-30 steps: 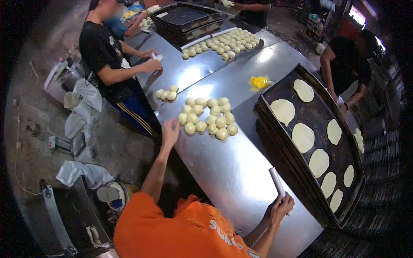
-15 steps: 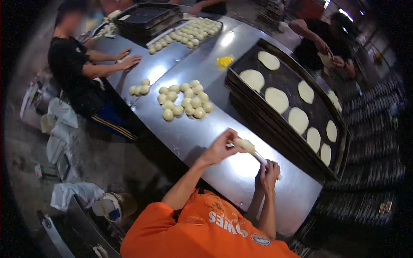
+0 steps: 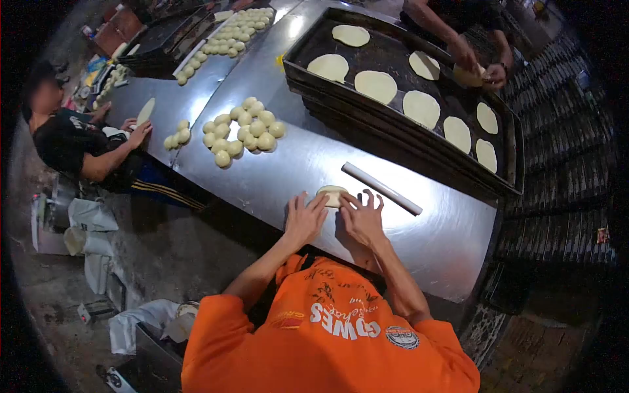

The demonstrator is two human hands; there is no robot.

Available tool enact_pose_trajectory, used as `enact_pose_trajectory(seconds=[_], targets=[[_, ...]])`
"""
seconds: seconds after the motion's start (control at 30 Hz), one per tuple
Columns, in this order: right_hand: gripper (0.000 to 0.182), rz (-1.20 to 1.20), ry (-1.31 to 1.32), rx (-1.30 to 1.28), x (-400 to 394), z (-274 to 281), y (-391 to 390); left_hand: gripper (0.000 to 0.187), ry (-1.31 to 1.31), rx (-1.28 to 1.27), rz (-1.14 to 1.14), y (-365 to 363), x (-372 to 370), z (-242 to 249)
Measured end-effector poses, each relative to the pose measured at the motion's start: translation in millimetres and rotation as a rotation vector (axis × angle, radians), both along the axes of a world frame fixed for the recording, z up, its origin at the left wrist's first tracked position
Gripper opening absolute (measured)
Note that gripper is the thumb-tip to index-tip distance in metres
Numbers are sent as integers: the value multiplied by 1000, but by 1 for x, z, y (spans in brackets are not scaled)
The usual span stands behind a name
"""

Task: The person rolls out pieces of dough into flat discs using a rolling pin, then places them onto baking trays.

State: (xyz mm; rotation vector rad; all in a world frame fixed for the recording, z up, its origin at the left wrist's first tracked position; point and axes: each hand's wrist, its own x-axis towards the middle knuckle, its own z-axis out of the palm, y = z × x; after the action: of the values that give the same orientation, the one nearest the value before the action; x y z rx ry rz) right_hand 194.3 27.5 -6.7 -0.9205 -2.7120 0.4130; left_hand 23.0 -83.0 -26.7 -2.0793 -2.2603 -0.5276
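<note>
A small flattened piece of dough (image 3: 333, 196) lies on the metal table in front of me. My left hand (image 3: 305, 219) grips its left edge with the fingertips, the other fingers spread on the tabletop. On the opposite side my right hand (image 3: 362, 218) has thumb and fingertips at the dough's right edge, with its outer fingers raised and curled. Just beyond my right hand lies a pale rolling pin (image 3: 382, 188), untouched. Dough balls (image 3: 241, 131) sit in a cluster farther up the table, to the left.
Stacked dark baking trays (image 3: 308, 71) with flat dough rounds (image 3: 375, 87) stand at the back right. A co-worker's hands (image 3: 481, 65) hold dough over them. At left, another person (image 3: 85, 141) handles flattened dough. More dough balls (image 3: 229, 36) line the far side of the metal table (image 3: 432, 252).
The rolling pin has left my right hand and now rests on the table. The dough has come off the pin onto the tabletop, both hands at its edges. My view has shifted.
</note>
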Motion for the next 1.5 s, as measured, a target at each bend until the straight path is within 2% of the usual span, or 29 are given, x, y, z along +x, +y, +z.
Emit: enact_pose_trajectory(seconds=[0.03, 0.1, 0.13, 0.17, 0.23, 0.3, 0.37, 0.43, 0.47, 0.6, 0.67, 0.7, 0.77, 0.83, 0.93, 0.97, 1.03, 1.07, 1.1, 1.17, 1.2, 1.23, 1.3, 1.37, 1.4, 1.5], targets=[[36, 2, -58, -25, 5, 15, 6, 42, 2, 3, 3, 10, -6, 14], [34, -87, -145, -76, 20, 40, 21, 36, -315, -117, 197, 20, -11, 42], [33, -179, -39, -93, 36, 34, 35, 34, -338, 35, 192, 22, -18, 48], [33, -271, 65, -113, 53, 23, 48, 34, -340, 42, 197, 27, -28, 49], [31, -461, 106, 20, 76, -1, 52, 37, -377, 128, 243, 37, -43, 49], [33, -426, 118, -32, 77, -11, 58, 37, -350, 164, 211, 53, -43, 52], [33, -201, 177, 32, 57, -6, 44, 38, -324, 189, 184, 65, -35, 47], [33, -95, 254, -29, 31, -5, 22, 39, -45, 228, 164, 66, -26, 21], [32, -131, 253, -17, 25, -11, 8, 41, 28, 68, 162, 50, -24, -11], [28, -163, 186, -85, 41, 7, -40, 44, -157, 19, 198, -21, 11, -22], [28, -106, 166, -129, 48, 7, -26, 45, -243, 55, 206, -28, 16, -21], [29, -53, 145, -180, 51, 7, -22, 45, -247, 49, 210, -21, 12, -18], [28, -94, 236, -25, 24, 4, 7, 46, -206, 61, 212, 13, -13, -14], [27, -132, 203, 116, -6, 0, 34, 46, -122, 57, 215, 54, -32, -15], [28, -192, 33, 129, -42, -2, 98, 48, -19, 119, 265, 121, -55, -11], [26, -128, 139, 185, -51, -6, 123, 49, 5, 180, 309, 139, -63, -10], [30, -208, -77, -18, -63, -17, 159, 52, 27, 150, 347, 171, -80, -5], [38, -181, -45, -75, -64, -23, 171, 54, 48, 104, 382, 182, -85, -3], [38, -182, -44, -56, -66, -22, 175, 54, 44, 123, 382, 189, -87, -3], [25, -128, 6, -52, -68, -14, 173, 61, 98, 128, 422, 208, -96, -8], [15, 120, 329, 86, -62, -6, 166, 65, 14, 143, 439, 216, -100, -18], [26, 109, 267, 127, -60, -2, 153, 66, -13, 147, 465, 219, -101, -15], [27, 101, 183, 115, -51, 6, 136, 62, -33, 197, 478, 224, -104, -24], [24, 6, 64, -15, -51, 0, 143, 59, 119, 117, 493, 224, -104, -20], [22, 2, 77, 70, -53, 10, 136, 56, 112, 189, 501, 224, -106, -24], [17, -104, 162, 48, -33, 36, 76, 57, -15, 221, 357, 171, -85, -24]])
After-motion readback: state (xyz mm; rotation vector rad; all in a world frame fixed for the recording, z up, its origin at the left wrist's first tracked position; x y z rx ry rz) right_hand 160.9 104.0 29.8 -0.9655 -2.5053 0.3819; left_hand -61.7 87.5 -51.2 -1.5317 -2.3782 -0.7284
